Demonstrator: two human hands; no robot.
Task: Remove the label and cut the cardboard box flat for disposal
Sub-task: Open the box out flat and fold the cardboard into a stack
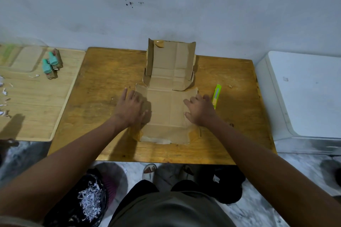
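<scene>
The brown cardboard box [167, 108] lies cut open on the wooden table [103, 83], its near panels flat and its far section [169, 61] still standing up with side flaps raised against the wall. My left hand [130, 108] presses flat on the left panel, fingers spread. On the right panel rests my right hand [200, 110], palm down with fingers apart. A lime-green utility knife [216, 96] lies on the table just right of my right hand, untouched. Torn tape remains along the near edge [156, 140].
A lighter wooden board [36, 101] at the left carries teal-capped items [50, 63], a clear lid and paper scraps. A white appliance [306, 94] stands to the right. Below the table sit a black bag with shredded paper [88, 201] and my feet.
</scene>
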